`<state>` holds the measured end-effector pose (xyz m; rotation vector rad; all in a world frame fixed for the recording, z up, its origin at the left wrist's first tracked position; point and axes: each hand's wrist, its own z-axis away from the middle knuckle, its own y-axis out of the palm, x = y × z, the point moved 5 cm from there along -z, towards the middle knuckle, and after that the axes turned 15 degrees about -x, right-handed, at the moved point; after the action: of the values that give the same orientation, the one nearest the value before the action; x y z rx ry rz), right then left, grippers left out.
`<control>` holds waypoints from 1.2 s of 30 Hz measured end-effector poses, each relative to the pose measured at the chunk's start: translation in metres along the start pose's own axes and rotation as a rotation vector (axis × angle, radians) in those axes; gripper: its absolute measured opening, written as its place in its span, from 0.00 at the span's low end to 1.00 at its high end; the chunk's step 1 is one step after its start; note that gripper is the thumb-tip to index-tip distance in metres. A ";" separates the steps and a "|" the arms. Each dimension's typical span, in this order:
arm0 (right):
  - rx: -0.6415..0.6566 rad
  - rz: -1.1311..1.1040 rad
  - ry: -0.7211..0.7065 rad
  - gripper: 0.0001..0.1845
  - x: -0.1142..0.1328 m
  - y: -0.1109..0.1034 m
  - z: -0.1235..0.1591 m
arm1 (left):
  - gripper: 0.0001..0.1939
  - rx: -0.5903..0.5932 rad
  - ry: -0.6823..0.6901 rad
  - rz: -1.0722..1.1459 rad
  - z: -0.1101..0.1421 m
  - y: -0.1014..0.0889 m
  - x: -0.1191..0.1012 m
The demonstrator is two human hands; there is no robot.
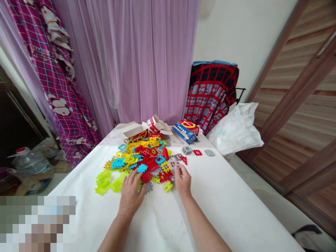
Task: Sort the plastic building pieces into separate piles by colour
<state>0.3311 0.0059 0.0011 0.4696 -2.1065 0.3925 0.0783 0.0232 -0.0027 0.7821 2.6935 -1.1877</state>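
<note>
Over on the far left, there's a clear plastic jug [34,164] with a red cap on the floor, next to a magenta checked curtain [61,101]. A plain lilac curtain [154,63] hangs behind the far end of the white table [223,210].

On the table, the lime pieces [103,181] are at the left near edge of a big messy pile of toothed plastic pieces [147,162], mostly yellow, blue and red towards the middle. The left hand [132,187] is palm down at the pile's near side, fingers loosely spread, tips right by a bright blue piece [142,168]. Past the pile, at the far end, sit some opened cardboard boxes [138,134].

The right hand [183,180] is at the pile's right side, thumb and fingers pinching a gray piece [172,163]. A lime block [168,187] lies just left of that wrist. Farther back there's a blue and red box [186,133].

Right of the pile, kinda in a row: a gray stack [187,150], 1 red piece [197,152] and 1 gray disc [209,153]. Then a white bag [235,133] by the table's right edge, and a wooden wardrobe [296,105] on the far right.
</note>
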 end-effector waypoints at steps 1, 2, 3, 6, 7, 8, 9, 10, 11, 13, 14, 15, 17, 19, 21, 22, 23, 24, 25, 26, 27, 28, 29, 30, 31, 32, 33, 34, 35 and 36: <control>-0.043 -0.045 0.132 0.26 -0.010 -0.002 -0.003 | 0.22 -0.008 -0.005 0.004 0.000 0.000 0.002; -0.067 -0.082 0.241 0.29 -0.018 -0.005 -0.007 | 0.22 -0.016 -0.007 0.010 0.000 0.000 0.003; -0.078 -0.109 0.316 0.30 -0.025 -0.010 -0.010 | 0.22 -0.024 -0.008 0.017 -0.001 0.001 0.005; -0.025 -0.121 0.308 0.27 -0.034 -0.031 -0.029 | 0.22 -0.048 -0.008 0.048 -0.003 0.002 0.009; 0.020 -0.093 0.248 0.24 -0.036 -0.040 -0.037 | 0.22 -0.056 -0.007 0.061 -0.004 0.003 0.011; 0.063 -0.047 0.170 0.22 -0.038 -0.051 -0.045 | 0.22 -0.065 -0.003 0.076 -0.005 0.004 0.013; 0.086 0.012 0.094 0.20 -0.042 -0.062 -0.054 | 0.22 -0.078 0.004 0.092 -0.006 0.005 0.014; 0.072 0.079 0.042 0.19 -0.048 -0.075 -0.063 | 0.22 -0.091 0.013 0.108 -0.006 0.005 0.016; 0.024 0.143 0.021 0.19 -0.055 -0.088 -0.071 | 0.22 -0.104 0.023 0.123 -0.007 0.005 0.017; -0.104 0.232 0.057 0.21 -0.072 -0.113 -0.082 | 0.21 -0.130 0.041 0.140 -0.008 0.004 0.018; -0.153 0.256 0.093 0.22 -0.080 -0.121 -0.084 | 0.21 -0.139 0.049 0.140 -0.008 0.004 0.019; -0.166 0.266 0.122 0.22 -0.086 -0.126 -0.085 | 0.21 -0.147 0.056 0.136 -0.008 0.003 0.020; -0.074 0.262 0.129 0.21 -0.088 -0.125 -0.080 | 0.21 -0.164 0.074 0.131 -0.009 0.001 0.020; 0.125 0.257 0.058 0.19 -0.079 -0.114 -0.070 | 0.20 -0.180 0.093 0.134 -0.010 -0.001 0.021; 0.336 0.296 -0.077 0.20 -0.063 -0.103 -0.060 | 0.20 -0.192 0.110 0.137 -0.010 -0.003 0.021; 0.408 0.333 -0.142 0.23 -0.057 -0.100 -0.056 | 0.20 -0.193 0.115 0.137 -0.010 -0.003 0.021; 0.454 0.373 -0.188 0.24 -0.051 -0.098 -0.054 | 0.19 -0.190 0.114 0.136 -0.010 -0.003 0.021; 0.474 0.407 -0.212 0.25 -0.048 -0.096 -0.053 | 0.19 -0.184 0.109 0.134 -0.010 -0.003 0.022; 0.473 0.425 -0.218 0.25 -0.046 -0.096 -0.053 | 0.19 -0.177 0.101 0.132 -0.010 -0.002 0.022; 0.448 0.426 -0.216 0.25 -0.045 -0.096 -0.055 | 0.19 -0.170 0.094 0.132 -0.010 -0.002 0.022; 0.401 0.414 -0.214 0.26 -0.044 -0.096 -0.057 | 0.20 -0.165 0.088 0.134 -0.010 -0.003 0.022; 0.340 0.397 -0.221 0.28 -0.043 -0.096 -0.059 | 0.20 -0.159 0.082 0.139 -0.010 -0.003 0.022; 0.279 0.383 -0.235 0.30 -0.043 -0.095 -0.060 | 0.19 -0.154 0.075 0.147 -0.010 -0.003 0.022; 0.232 0.377 -0.255 0.32 -0.043 -0.094 -0.061 | 0.19 -0.152 0.068 0.158 -0.010 -0.004 0.022; 0.210 0.384 -0.278 0.33 -0.043 -0.092 -0.061 | 0.19 -0.149 0.059 0.169 -0.010 -0.004 0.022; 0.212 0.404 -0.301 0.34 -0.045 -0.088 -0.061 | 0.19 -0.144 0.048 0.180 -0.010 -0.004 0.023; 0.226 0.433 -0.319 0.35 -0.048 -0.085 -0.061 | 0.19 -0.137 0.037 0.190 -0.010 -0.004 0.023; 0.234 0.466 -0.331 0.35 -0.051 -0.083 -0.061 | 0.20 -0.130 0.029 0.199 -0.010 -0.004 0.024; 0.224 0.498 -0.334 0.36 -0.054 -0.083 -0.062 | 0.20 -0.122 0.021 0.207 -0.010 -0.004 0.024; 0.192 0.526 -0.327 0.35 -0.057 -0.085 -0.063 | 0.20 -0.116 0.014 0.211 -0.010 -0.004 0.025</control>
<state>0.4459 -0.0299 -0.0050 0.0778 -2.5154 0.8746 0.0557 0.0380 -0.0004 1.0290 2.5840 -0.9736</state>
